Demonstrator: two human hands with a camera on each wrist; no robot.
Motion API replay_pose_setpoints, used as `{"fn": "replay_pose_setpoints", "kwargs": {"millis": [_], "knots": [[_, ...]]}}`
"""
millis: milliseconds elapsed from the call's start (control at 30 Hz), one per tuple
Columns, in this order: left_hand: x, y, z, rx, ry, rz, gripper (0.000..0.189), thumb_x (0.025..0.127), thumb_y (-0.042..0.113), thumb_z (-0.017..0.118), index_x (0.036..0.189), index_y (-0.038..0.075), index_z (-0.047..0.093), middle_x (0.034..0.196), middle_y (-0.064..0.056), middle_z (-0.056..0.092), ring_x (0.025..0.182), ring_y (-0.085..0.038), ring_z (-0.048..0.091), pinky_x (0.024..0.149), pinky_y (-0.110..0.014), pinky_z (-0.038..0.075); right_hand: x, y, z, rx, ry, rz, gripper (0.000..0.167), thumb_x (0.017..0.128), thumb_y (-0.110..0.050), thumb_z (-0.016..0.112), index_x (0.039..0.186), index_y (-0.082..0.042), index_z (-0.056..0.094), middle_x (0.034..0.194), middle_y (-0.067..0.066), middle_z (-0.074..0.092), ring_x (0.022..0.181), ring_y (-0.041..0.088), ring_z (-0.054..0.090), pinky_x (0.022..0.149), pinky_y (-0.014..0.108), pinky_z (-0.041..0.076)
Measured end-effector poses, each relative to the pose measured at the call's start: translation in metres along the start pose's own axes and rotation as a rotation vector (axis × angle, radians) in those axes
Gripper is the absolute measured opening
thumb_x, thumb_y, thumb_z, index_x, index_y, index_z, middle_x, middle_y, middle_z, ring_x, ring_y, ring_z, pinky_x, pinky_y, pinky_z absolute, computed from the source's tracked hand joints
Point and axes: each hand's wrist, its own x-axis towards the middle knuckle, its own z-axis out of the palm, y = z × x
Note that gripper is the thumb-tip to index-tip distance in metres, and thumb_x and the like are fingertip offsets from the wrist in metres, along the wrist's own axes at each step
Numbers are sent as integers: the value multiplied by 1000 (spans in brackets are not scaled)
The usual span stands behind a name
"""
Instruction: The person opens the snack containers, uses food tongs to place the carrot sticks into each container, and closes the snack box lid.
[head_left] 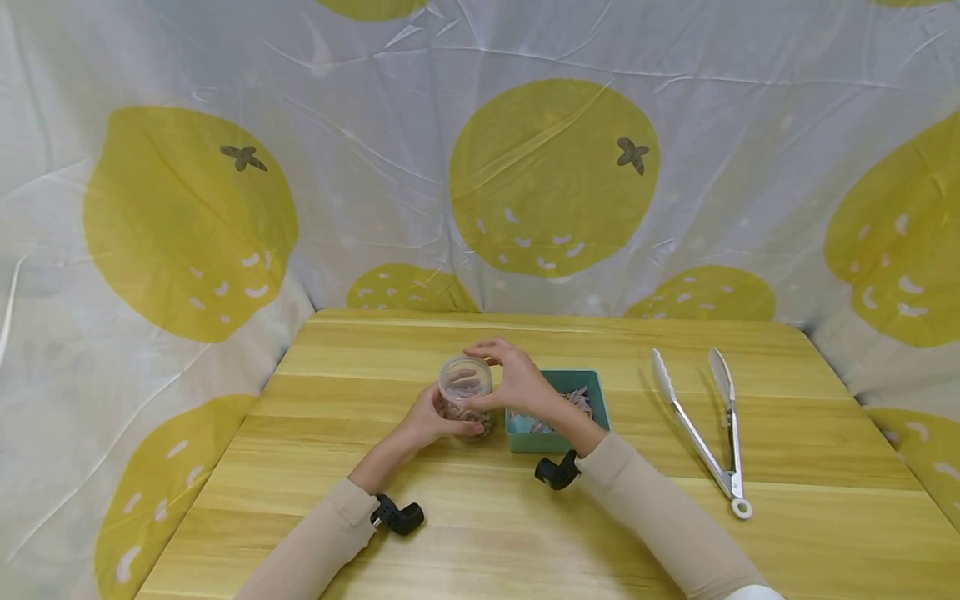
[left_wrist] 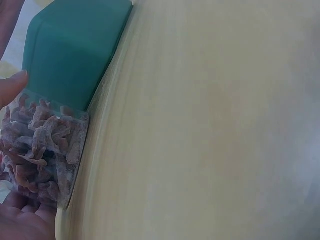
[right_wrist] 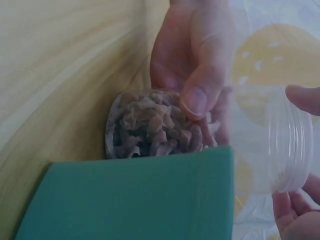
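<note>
A clear plastic jar point(head_left: 466, 382) with a threaded mouth stands on the table, its lower part filled with brownish dried strips point(right_wrist: 155, 122). My left hand point(head_left: 429, 421) grips the jar's lower body, thumb in front. At the mouth, my right hand point(head_left: 517, 385) holds the rim between thumb and fingers; in the right wrist view they sit on opposite sides of it. Whether a clear lid covers the mouth, I cannot tell. Close to the jar's right side is a green box point(head_left: 558, 443), partly behind my right wrist, with similar strips point(head_left: 577, 400) inside.
Metal tongs point(head_left: 701, 437) with pale tips lie spread on the right side of the wooden table point(head_left: 480, 542). A curtain point(head_left: 375, 167) printed with yellow fruit hangs behind the table and at both sides. A black wrist device point(head_left: 401, 517) sits on each sleeve.
</note>
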Motion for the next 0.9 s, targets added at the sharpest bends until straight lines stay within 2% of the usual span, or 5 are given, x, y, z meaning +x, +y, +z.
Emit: {"fn": "replay_pose_setpoints", "kwargs": {"millis": [233,367,600,767,900], "knots": [[1,-1,-1,-4,7,4,80,76,-1,85,144,3,44,137,-17,55,123,-25,54,101,-30,45,-4,-6,12,-63,141,57,70,67,-19,94,127,2,64,122,10,58,106,28,57,88,44,52],[1,-1,0,-1,7,-5,80,76,0,86,144,6,45,136,-15,56,122,-23,55,101,-30,45,-6,-8,13,-83,165,100,75,66,-23,96,129,-1,64,119,10,58,103,29,57,83,45,53],[0,0,0,-7,-20,-3,81,77,2,86,147,13,45,138,-13,56,121,-24,57,100,-34,47,-4,-4,1,2,65,77,87,66,-20,95,141,-5,54,133,10,56,115,29,56,95,45,50],[1,-1,-1,-11,-20,21,80,77,-1,84,147,10,45,137,-16,56,121,-24,57,99,-32,47,-1,-1,-6,61,-30,16,83,73,-12,91,143,1,50,141,14,53,122,29,53,103,42,45],[1,-2,-1,-5,-12,14,80,77,0,85,146,9,46,136,-15,57,121,-23,56,100,-32,46,-1,1,-5,53,-44,15,79,73,-11,90,141,2,52,139,14,54,121,29,54,102,44,45]]}}
